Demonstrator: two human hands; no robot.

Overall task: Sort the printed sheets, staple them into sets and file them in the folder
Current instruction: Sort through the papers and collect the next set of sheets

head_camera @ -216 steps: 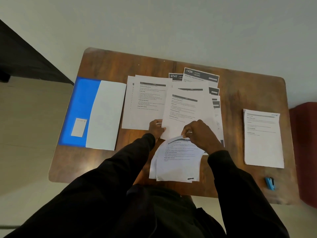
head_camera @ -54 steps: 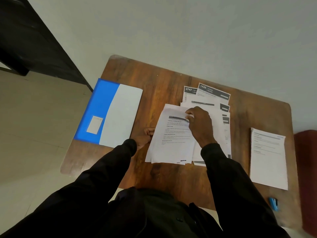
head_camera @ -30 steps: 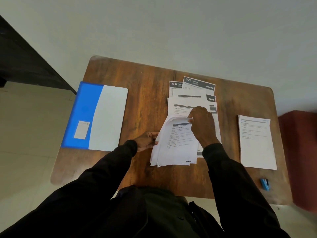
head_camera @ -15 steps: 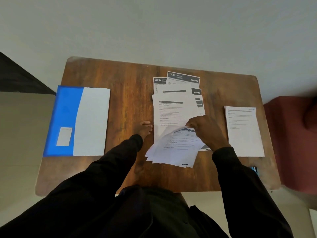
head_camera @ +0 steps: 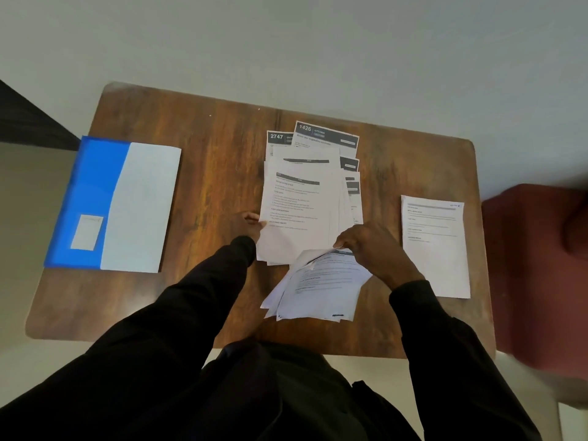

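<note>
Right hand [head_camera: 372, 246] fingers clamped on curled paper bundle [head_camera: 318, 288]; left hand [head_camera: 246, 226] pinches flat stack [head_camera: 296, 211] edge (grainy wooden table [head_camera: 216, 173]).

You are reaching both arms forward, black sleeves covering them to the wrists. Your left grip [head_camera: 246, 225] is pinching the left edge of the top sheet [head_camera: 296, 211] with its fingertips. Your right grip [head_camera: 370, 246], knuckles up and fingers curled, is pinching the far edge of a small sheaf [head_camera: 321, 288].
</note>
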